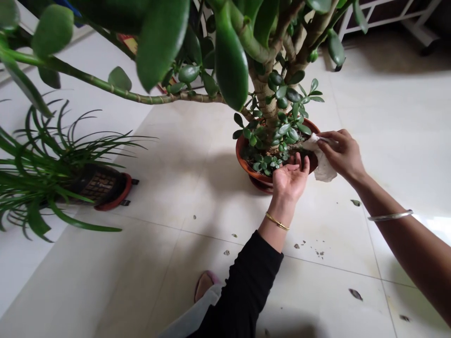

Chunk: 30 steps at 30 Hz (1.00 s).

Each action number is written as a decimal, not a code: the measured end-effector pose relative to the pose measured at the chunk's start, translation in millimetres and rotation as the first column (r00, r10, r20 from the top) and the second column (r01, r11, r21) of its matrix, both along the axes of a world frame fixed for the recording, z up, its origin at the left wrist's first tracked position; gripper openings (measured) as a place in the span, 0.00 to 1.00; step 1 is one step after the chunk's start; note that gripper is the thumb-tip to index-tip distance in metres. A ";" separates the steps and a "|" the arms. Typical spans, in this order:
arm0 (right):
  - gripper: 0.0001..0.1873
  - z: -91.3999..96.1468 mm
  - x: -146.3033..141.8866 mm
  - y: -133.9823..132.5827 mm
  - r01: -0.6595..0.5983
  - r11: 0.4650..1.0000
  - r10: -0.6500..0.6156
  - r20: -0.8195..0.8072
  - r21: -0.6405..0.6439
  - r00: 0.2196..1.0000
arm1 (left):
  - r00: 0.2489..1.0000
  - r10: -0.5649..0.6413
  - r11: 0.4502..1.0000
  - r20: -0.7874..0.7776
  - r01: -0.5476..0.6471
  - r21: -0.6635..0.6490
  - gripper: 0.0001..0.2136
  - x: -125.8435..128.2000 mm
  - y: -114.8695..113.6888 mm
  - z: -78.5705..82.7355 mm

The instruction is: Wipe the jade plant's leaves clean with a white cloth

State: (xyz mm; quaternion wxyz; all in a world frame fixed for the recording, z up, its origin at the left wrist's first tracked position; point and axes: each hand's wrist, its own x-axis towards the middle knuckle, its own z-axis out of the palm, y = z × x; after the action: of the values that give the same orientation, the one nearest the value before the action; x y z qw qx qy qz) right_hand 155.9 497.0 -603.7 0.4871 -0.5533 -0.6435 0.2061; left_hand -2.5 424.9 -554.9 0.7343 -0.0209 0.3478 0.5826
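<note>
A jade plant (268, 105) with a thick trunk and small leafy shoots grows in a reddish-brown round pot (243, 157). My left hand (291, 180), palm turned up, is at the pot's near rim. Its fingers are apart, slightly curled, and nothing shows in them. At the pot's right side, my right hand (340, 152) pinches a crumpled white cloth (324, 166). Part of the cloth hangs down outside the rim, while its upper end lies over the pot's edge. Shoots and my left hand hide some of the soil.
A long-leaved plant (95, 183) in a dark pot stands on a red saucer (114, 197) at left. Dry leaves (355, 294) and crumbs (319, 253) lie on the tiled floor. A long jade branch (151, 99) reaches left. A white metal frame (380, 21) stands at upper right.
</note>
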 end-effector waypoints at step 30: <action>0.17 7.8 -28.9 8.8 -0.496 0.868 0.443 0.481 -0.020 0.756 | 0.913 -0.011 0.973 -0.407 0.104 0.207 0.21 -6.2 -1.1 -23.0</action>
State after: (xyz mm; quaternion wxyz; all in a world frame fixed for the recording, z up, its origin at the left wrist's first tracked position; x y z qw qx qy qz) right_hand 127.0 505.8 -595.9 0.2780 -0.3797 -0.8702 0.1459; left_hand -8.7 423.9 -577.8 0.6614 0.1926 0.4242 0.5878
